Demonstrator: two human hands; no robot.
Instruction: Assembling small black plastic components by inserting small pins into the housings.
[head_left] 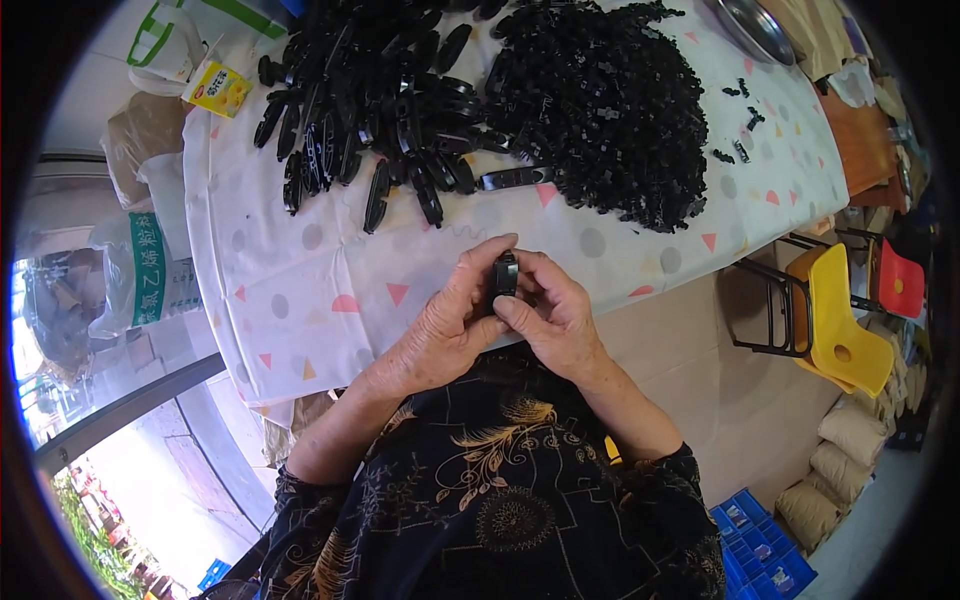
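Near the front edge of the table, a small glossy black plastic part (505,272) is held upright between both hands. My left hand (440,328) closes on its left side, fingers curled behind it. My right hand (562,318) grips it from the right, thumb pressed on its lower end. The fingers hide some of the part, so its exact kind cannot be made out. Beyond the hands lies a heap of long, curved black plastic pieces (400,110). To its right rises a large mound of small black plastic parts (610,120). One long piece (515,178) lies between the heaps.
A patterned cloth (330,270) covers the table. Loose small parts (740,150) and a metal bowl (755,30) are at the far right. A yellow packet (217,90) sits at the far left. Yellow chair (845,320), blue crate (760,550) and sacks (810,510) stand right of me.
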